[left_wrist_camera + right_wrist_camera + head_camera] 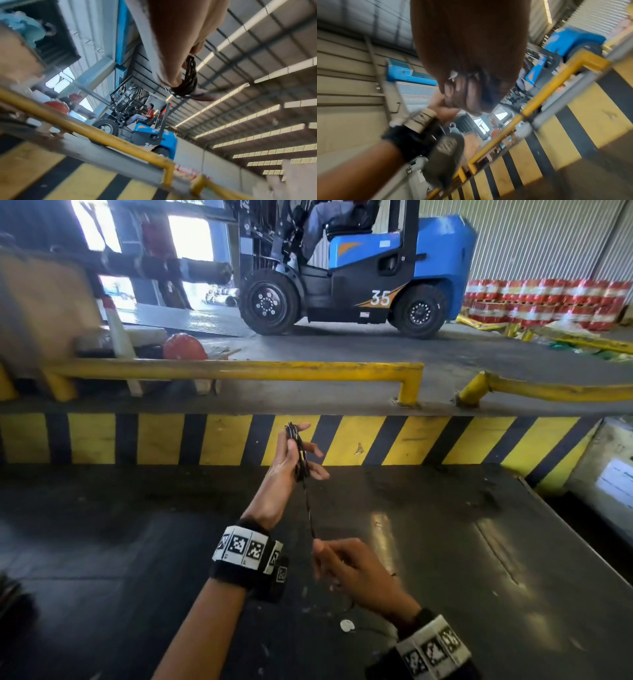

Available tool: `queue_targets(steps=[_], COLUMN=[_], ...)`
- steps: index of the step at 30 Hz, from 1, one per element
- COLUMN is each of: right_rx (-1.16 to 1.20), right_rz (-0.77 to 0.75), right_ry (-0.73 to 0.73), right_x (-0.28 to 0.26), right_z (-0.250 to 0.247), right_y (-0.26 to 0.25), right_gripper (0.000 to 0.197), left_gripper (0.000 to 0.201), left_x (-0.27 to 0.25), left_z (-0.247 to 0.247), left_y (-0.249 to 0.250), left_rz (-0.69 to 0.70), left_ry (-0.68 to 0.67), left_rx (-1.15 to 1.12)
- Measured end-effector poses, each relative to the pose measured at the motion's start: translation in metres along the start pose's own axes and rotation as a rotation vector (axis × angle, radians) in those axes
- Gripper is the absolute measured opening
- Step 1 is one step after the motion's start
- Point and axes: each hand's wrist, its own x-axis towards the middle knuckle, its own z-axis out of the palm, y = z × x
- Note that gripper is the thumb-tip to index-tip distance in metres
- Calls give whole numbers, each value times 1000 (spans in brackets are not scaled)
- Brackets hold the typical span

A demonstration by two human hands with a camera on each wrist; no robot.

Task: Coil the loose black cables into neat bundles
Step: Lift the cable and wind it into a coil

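Note:
My left hand (291, 460) is raised in front of the striped kerb. A black cable coil (300, 453) is wound round it, and the thumb hooks over the coil's top. The left wrist view shows that coil (188, 75) looped over the hand (168, 40) as several turns. One loose strand (309, 508) runs down from the coil to my right hand (349, 566), which pinches its end between thumb and fingertips above the dark platform. The right wrist view is blurred: the right hand (471, 67) has its fingers curled, and the cable does not show there.
A dark metal platform (445, 542) lies under both hands, with a small white disc (347, 625) on it. Behind are a yellow-black striped kerb (376, 440), a yellow rail (239, 369), a blue forklift (359, 268) with a driver, a red helmet (185, 347) and stacked red packs (548, 302).

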Motion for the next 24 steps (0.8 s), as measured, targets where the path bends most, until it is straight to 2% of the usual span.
queue_targets(steps=[3, 6, 10, 13, 16, 20, 23, 24], right_rx=[-199, -362, -492, -478, -319, 134, 311, 352], right_rz=[-108, -193, -208, -186, -95, -2, 62, 88], right_ry=[-36, 42, 196, 255, 197, 100, 84, 66], right_x=[-2, 9, 41, 72, 84, 65, 48, 42], right_z=[-22, -58, -100, -118, -109, -47, -7, 0], right_y=[-36, -64, -85, -67, -35, 5, 19, 18], right_gripper=[40, 29, 23, 26, 31, 26, 41, 40], left_gripper=[36, 31, 35, 40, 44, 47, 45, 45], left_x=[-2, -20, -49, -64, -70, -56, -32, -24], left_z=[-11, -9, 17, 32, 36, 33, 21, 15], left_y=[-24, -38, -25, -1, 26, 50, 43, 38], left_rz=[-82, -178, -184, -157, -113, -28, 20, 29], left_ry=[-20, -115, -268, -310, -315, -271, -173, -131], left_rx=[224, 334, 188, 72, -79, -240, -257, -249])
